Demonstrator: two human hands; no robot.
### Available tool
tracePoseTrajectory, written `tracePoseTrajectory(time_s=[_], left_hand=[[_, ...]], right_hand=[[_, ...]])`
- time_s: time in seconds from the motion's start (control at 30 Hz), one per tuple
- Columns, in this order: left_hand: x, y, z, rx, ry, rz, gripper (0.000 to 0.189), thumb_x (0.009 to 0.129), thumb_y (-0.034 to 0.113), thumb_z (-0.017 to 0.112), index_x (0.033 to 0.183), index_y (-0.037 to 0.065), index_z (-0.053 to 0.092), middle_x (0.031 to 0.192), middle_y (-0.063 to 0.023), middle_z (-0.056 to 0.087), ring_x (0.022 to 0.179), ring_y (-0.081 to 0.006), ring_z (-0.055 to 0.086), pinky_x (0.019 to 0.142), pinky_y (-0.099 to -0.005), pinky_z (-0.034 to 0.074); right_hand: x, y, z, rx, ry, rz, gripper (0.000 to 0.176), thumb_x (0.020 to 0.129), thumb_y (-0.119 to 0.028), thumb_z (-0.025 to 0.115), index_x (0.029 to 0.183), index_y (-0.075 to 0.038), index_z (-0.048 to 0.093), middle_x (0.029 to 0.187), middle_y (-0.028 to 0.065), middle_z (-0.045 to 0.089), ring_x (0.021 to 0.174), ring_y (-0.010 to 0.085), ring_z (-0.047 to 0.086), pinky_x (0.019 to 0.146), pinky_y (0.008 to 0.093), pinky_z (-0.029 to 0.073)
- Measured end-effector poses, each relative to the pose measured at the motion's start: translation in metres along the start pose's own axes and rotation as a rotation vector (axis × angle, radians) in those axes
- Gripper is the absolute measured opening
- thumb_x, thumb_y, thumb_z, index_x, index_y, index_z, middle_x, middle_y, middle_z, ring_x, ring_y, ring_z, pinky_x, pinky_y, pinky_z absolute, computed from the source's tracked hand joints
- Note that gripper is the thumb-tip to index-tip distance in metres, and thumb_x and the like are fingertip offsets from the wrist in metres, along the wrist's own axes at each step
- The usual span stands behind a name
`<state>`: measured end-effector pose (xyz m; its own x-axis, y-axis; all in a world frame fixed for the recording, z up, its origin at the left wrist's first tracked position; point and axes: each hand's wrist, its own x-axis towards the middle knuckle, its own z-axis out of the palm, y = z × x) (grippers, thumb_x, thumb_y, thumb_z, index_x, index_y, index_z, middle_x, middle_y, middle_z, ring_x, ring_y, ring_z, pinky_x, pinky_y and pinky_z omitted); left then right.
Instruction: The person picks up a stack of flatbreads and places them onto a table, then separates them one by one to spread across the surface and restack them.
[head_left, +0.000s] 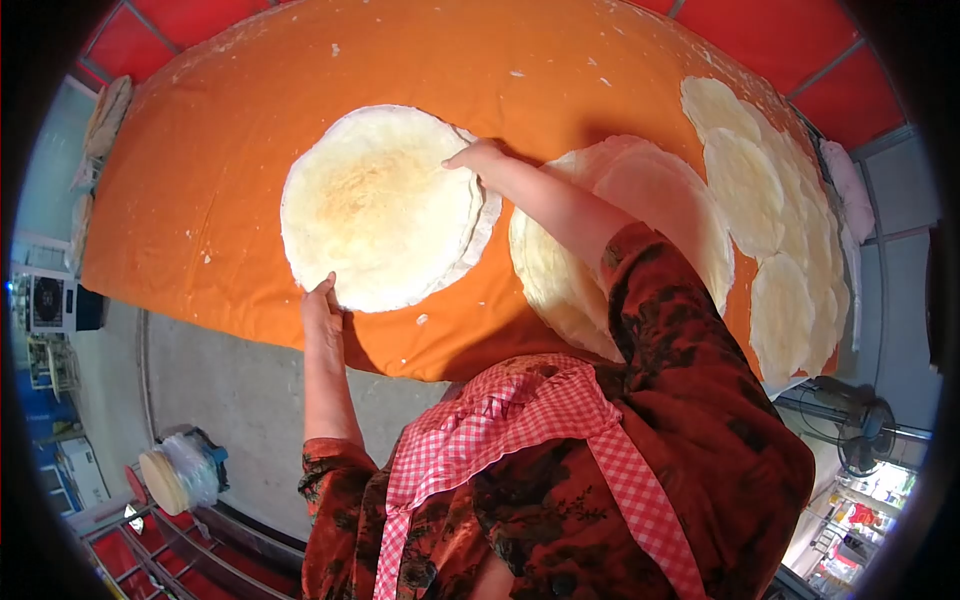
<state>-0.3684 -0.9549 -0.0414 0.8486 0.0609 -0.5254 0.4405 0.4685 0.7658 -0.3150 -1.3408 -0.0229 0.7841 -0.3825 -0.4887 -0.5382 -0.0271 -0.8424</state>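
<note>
Left hand (320, 306) and right hand (480, 162) pinched stacked flatbreads (372, 215) by opposite edges on the worktop (200, 170), apparently aligning them (the next move wanted even grips).

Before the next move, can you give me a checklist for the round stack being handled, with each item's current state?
1. Left fingers on the stack, near edge: ok.
2. Right fingers on the stack, far right edge: ok.
3. Layers lined up: not ok; lower ones stick out on the right.
4. Right forearm lifted off the pile: cannot tell; it crosses over it in this view.
5. Cloth free of flecks: not ok; pale bits lie scattered on it.
6. Layer count known: cannot tell; most edges are hidden.
</note>
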Motion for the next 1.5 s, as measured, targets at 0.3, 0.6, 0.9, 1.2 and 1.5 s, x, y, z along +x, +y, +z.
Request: tracePoseTrajectory(time_s=[0.3, 0.6, 0.9, 1.2, 1.5], left_hand=[[-0.006, 0.007, 0.002, -0.01, -0.071, -0.091, 0.027, 0.084, -0.001, 0.062, 0.11, -0.003, 0.056, 0.104, -0.0106, 0.064, 0.092, -0.0228, 0.062, 0.078, -0.0348, 0.052], [-0.006, 0.004, -0.003, 0.032, -0.117, -0.043, 0.012, 0.082, 0.005, 0.066, 0.092, 0.007, 0.059, 0.078, 0.0, 0.06, 0.07, -0.0127, 0.057, 0.067, -0.0283, 0.049], [-0.02, 0.012, 0.015, 0.089, -0.035, -0.022, 0.017, 0.078, 0.008, 0.071, 0.08, 0.014, 0.055, 0.065, 0.0048, 0.054, 0.056, -0.0082, 0.053, 0.049, -0.0236, 0.041], [-0.033, 0.019, 0.011, 0.003, -0.158, -0.088, 0.015, 0.086, 0.017, 0.064, 0.098, 0.009, 0.058, 0.085, -0.0005, 0.065, 0.072, -0.0119, 0.063, 0.061, -0.0277, 0.053], [-0.043, 0.028, 0.009, 0.046, -0.178, -0.116, 0.021, 0.088, 0.019, 0.063, 0.103, 0.007, 0.055, 0.086, -0.0021, 0.065, 0.075, -0.0111, 0.063, 0.064, -0.0251, 0.054]], right_hand=[[-0.038, -0.034, 0.012, 0.311, -0.19, -0.183, 0.05, 0.072, 0.006, 0.067, 0.12, 0.008, 0.05, 0.111, 0.0183, 0.062, 0.105, 0.0299, 0.06, 0.085, 0.0374, 0.05], [-0.059, 0.012, -0.024, 0.275, -0.033, -0.344, 0.043, 0.07, 0.005, 0.068, 0.111, 0.007, 0.057, 0.103, 0.016, 0.066, 0.097, 0.0271, 0.063, 0.085, 0.0348, 0.049], [-0.037, 0.023, -0.016, -0.319, 0.316, -0.411, 0.036, 0.069, 0.001, 0.071, 0.103, 0.004, 0.059, 0.093, 0.015, 0.067, 0.084, 0.0257, 0.066, 0.075, 0.0342, 0.053], [-0.025, 0.04, -0.025, -0.49, 0.227, -0.375, 0.049, 0.063, -0.005, 0.074, 0.109, 0.003, 0.059, 0.1, 0.015, 0.066, 0.094, 0.025, 0.064, 0.081, 0.0339, 0.051], [-0.034, 0.037, -0.024, -0.594, 0.366, -0.488, 0.055, 0.063, -0.021, 0.077, 0.109, 0.003, 0.059, 0.104, 0.0179, 0.067, 0.096, 0.0304, 0.065, 0.083, 0.0377, 0.051]])
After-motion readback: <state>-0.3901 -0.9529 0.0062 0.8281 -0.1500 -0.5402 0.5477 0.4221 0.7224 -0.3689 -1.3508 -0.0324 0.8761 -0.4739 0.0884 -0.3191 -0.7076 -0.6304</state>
